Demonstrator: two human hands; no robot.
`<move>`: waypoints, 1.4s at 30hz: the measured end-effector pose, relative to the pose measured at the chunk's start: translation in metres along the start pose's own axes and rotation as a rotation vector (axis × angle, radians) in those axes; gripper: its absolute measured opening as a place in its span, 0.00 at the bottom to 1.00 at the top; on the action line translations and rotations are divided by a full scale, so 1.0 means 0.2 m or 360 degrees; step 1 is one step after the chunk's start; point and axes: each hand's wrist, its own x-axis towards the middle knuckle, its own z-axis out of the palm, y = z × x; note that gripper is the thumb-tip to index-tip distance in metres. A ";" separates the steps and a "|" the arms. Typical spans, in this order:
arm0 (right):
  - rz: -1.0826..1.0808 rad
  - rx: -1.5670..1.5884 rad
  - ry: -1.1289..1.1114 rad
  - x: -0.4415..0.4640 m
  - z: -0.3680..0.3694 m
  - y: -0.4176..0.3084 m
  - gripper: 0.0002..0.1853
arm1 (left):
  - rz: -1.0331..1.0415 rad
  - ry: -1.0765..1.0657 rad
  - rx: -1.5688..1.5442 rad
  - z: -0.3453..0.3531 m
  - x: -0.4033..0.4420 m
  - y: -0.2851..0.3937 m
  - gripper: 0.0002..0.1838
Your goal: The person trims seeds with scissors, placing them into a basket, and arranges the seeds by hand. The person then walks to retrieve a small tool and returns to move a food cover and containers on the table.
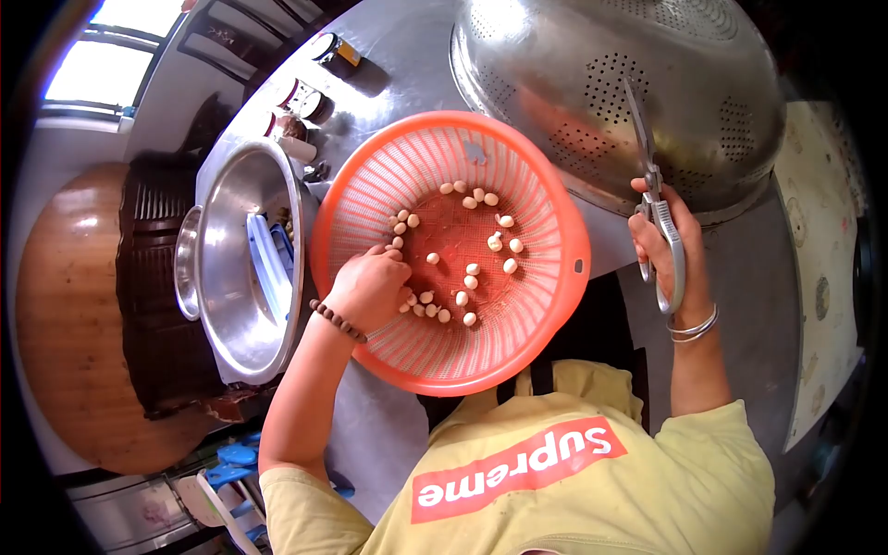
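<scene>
An orange-red plastic colander (559, 319) tilts towards me, with several small, round, cream-coloured pieces like button mushrooms (470, 319) scattered over its red base. My left hand (372, 285) reaches over the colander's left side, with its fingers curled together near some of these pieces. Whatever its fingertips hold, if anything, is hidden. In my right hand (673, 242), to the right of the colander, is a pair of scissors (668, 231) with grey handles. The fingers wrap the handles, and the blades point up and away from me.
Left of the colander stands a steel basin (225, 240) with a blue-and-white object (269, 264) inside. A large perforated steel colander (546, 55) lies upside down at the back right. Jars (335, 54) stand at the back left of the metal table (407, 46).
</scene>
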 end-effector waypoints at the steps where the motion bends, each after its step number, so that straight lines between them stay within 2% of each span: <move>1: 0.0007 0.0008 -0.0004 0.01 -0.01 0.01 0.23 | -0.0014 0.0002 -0.0044 0.00 0.00 0.01 0.06; 5: 0.0002 0.0003 0.0032 0.01 0.03 -0.02 0.21 | -0.0150 0.0100 -0.0168 0.02 0.02 0.03 0.06; 7: -0.0012 -0.0038 0.0076 0.01 0.05 -0.03 0.19 | 0.0034 0.0195 0.0267 0.05 0.03 0.01 0.04; 8: -0.0020 -0.0037 0.0075 0.01 0.05 -0.03 0.19 | 0.0042 0.0196 0.0270 0.06 0.05 0.01 0.04; 10: -0.0030 -0.0031 0.0074 0.01 0.04 -0.03 0.19 | -0.0414 0.0284 0.0145 0.07 0.08 0.01 0.04; 13: -0.0010 0.0077 0.0052 0.00 0.01 -0.01 0.20 | -0.0504 0.0252 0.0061 0.05 0.11 -0.02 0.03; 21: -0.0049 0.0048 0.0064 -0.02 0.00 0.03 0.20 | -0.0442 0.0370 0.0083 0.06 0.11 -0.02 0.06; 24: -0.0028 -0.0033 0.0069 -0.01 0.00 0.03 0.20 | -0.0457 0.0340 0.0064 0.06 0.11 -0.02 0.08; 33: -0.0055 0.0003 0.0040 -0.01 0.01 0.04 0.20 | -0.0378 0.0204 0.0281 0.06 0.15 -0.02 0.05; 36: -0.0005 0.0025 0.0041 -0.02 0.01 0.02 0.20 | -0.0425 0.0219 0.0010 0.05 0.16 -0.04 0.04; 38: -0.0040 0.0025 0.0041 -0.01 0.01 0.03 0.20 | -0.0326 0.0360 -0.0192 0.04 0.16 -0.03 0.06; 42: -0.0066 -0.0002 0.0022 -0.01 0.00 0.05 0.19 | -0.0270 0.0476 -0.0294 0.03 0.20 0.01 0.06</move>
